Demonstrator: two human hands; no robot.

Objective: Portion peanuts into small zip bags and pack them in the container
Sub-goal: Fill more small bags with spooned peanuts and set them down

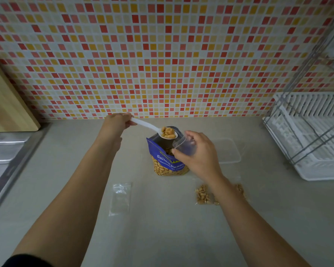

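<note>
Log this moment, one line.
left hand: spoon loaded | right hand: open zip bag | over peanut bag | transfer pending

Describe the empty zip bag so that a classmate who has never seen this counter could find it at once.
Start at the blue peanut bag standing mid-counter, then look nearer and left, between the two forearms. The empty zip bag lies flat there on the grey counter. Unlike the filled bags under the right forearm, it is clear and holds no peanuts.
</note>
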